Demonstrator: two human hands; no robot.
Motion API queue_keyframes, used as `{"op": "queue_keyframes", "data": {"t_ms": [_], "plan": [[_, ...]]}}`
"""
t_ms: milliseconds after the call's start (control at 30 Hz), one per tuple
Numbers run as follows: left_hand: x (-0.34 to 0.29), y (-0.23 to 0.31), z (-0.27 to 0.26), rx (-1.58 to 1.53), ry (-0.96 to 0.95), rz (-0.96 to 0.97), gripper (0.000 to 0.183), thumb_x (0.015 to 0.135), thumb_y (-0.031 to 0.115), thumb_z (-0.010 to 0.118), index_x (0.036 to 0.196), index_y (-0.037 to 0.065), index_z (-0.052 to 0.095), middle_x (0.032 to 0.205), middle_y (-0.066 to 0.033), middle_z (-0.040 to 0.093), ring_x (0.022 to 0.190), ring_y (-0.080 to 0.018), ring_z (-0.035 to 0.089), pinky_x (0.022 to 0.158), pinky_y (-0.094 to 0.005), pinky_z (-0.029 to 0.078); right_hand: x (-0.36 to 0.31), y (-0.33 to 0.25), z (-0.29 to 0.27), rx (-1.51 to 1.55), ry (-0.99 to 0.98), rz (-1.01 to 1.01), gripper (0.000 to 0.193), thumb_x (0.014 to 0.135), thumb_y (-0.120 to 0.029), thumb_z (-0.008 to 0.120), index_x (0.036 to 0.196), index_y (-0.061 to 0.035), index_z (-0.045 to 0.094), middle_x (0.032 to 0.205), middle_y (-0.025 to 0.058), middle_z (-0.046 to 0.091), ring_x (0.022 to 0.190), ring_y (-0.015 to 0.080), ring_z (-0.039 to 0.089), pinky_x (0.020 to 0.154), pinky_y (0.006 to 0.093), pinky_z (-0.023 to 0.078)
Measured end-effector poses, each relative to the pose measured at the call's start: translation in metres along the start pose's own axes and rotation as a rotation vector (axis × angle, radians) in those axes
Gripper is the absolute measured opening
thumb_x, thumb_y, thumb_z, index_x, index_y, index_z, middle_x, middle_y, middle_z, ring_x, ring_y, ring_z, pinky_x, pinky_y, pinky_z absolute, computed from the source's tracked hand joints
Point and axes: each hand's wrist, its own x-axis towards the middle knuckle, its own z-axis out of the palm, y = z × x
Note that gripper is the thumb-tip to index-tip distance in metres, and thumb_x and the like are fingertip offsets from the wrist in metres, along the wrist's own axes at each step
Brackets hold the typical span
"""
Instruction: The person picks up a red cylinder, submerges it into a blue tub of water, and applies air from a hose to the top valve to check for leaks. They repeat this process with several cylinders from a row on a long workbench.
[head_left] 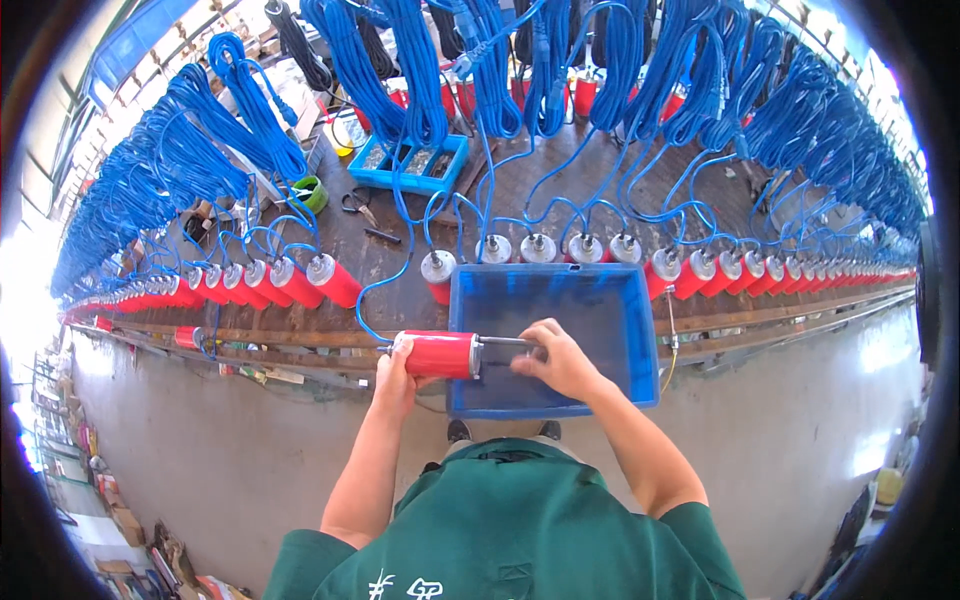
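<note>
A red cylindrical motor (437, 354) lies sideways in my left hand (394, 378), whose fingers wrap round its left end. From the motor's right end sticks a thin metal shaft (503, 341). The fingers of my right hand (562, 362) close around the far end of that shaft; the fingertips are slightly blurred. A blue cord (362, 312) runs from the motor's left end up onto the bench. Beneath the shaft and my right hand is a blue plastic bin (652, 345), partly under the motor too.
Red motors (333, 281) line the bench edge on both sides, each with a blue cord. Coiled blue cables (490, 70) hang along the back. A light-blue divided tray (410, 180), a green tape roll (311, 194) and pliers (358, 207) lie on the dark bench (500, 180).
</note>
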Motion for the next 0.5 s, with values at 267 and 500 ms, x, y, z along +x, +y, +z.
{"op": "queue_keyframes", "data": {"t_ms": [267,500], "plan": [[0.000,0.002,0.001,-0.095,0.024,0.000,0.055,0.105,0.042,0.067,0.136,-0.003,0.059,0.124,-0.0189,0.074,0.106,-0.0323,0.079,0.083,-0.0472,0.070,0.010,0.008,0.003,0.210,-0.057,0.189,0.035,0.110,-0.033,0.068,0.134,-0.0073,0.072,0.073,0.0033,0.064,0.068,0.0160,0.067,0.064,0.0288,0.054],[-0.003,0.003,0.004,0.000,0.017,0.009,0.066,0.103,0.056,0.065,0.138,0.000,0.058,0.129,-0.0172,0.074,0.111,-0.0296,0.077,0.087,-0.0457,0.068,-0.015,-0.013,-0.007,-0.462,0.074,-0.390,0.050,0.098,-0.026,0.081,0.141,-0.0064,0.064,0.132,0.0135,0.063,0.094,0.0269,0.070,0.090,0.0406,0.059]]}}
